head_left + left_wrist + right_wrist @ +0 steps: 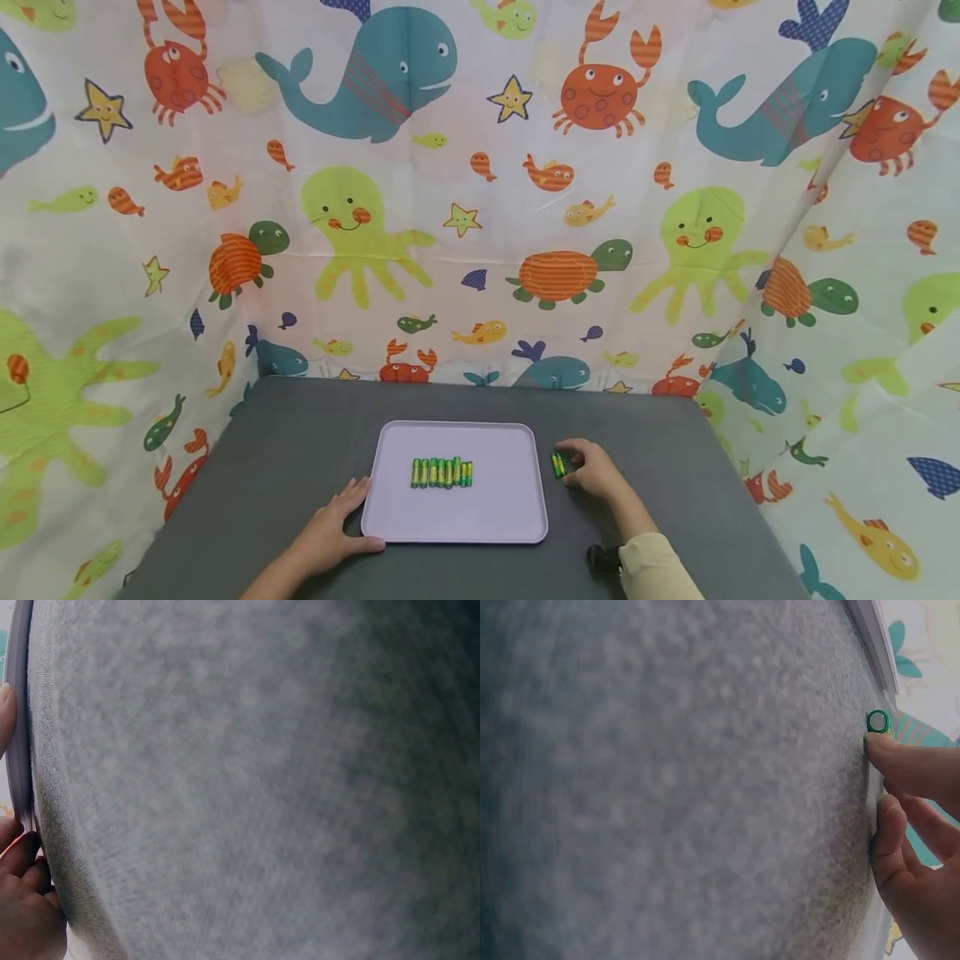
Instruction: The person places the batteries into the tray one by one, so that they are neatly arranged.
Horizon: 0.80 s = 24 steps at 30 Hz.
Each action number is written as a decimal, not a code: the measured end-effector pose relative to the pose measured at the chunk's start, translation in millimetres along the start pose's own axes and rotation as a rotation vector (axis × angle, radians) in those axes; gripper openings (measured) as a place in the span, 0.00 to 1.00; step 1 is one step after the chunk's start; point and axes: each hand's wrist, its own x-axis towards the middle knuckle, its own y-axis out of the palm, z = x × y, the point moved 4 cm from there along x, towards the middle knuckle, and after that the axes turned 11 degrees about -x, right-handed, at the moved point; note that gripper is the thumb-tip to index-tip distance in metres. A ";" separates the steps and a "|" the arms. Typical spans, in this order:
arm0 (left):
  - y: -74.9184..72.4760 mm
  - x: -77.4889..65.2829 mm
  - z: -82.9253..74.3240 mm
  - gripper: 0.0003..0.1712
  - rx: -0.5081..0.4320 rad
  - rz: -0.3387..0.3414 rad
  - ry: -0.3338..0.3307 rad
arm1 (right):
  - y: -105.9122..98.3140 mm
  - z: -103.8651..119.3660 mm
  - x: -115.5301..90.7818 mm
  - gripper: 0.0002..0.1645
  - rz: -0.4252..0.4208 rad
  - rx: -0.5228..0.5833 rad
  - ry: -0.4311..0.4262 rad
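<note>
A pale lilac tray [502,517] lies on the dark grey table, with a row of several green and yellow batteries [441,473] side by side on it. My left hand [330,529] spreads about the tray's near left corner, fingers against the left rim and thumb at the front rim. In the left wrist view, the fingers [19,862] touch the tray's edge [21,712]. Just right of the tray, my right hand [594,468] pinches what look like two batteries [558,465] between thumb and finger. The right wrist view shows a battery end [878,721] by the thumb.
A patterned curtain [465,208] with sea animals surrounds the back and sides of the table [315,433]. Near the right wrist is a small black object [602,560], partly by the sleeve. Grey table surface lies on either side of the tray.
</note>
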 end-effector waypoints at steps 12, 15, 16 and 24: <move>0.7 -0.1 3.5 0.66 0.001 -0.007 -0.022 | -0.3 -7.0 0.7 0.28 0.010 0.030 0.052; 0.6 0.1 3.4 0.65 -0.001 -0.006 -0.015 | -0.7 -9.0 -0.3 0.28 0.003 0.116 0.067; 0.8 0.1 3.6 0.65 -0.003 -0.004 -0.014 | -0.9 -9.0 -1.1 0.28 0.001 0.153 0.066; 0.7 -0.4 5.1 0.66 -0.001 -0.004 -0.027 | 0.8 30.2 -6.5 0.28 0.046 0.289 -0.052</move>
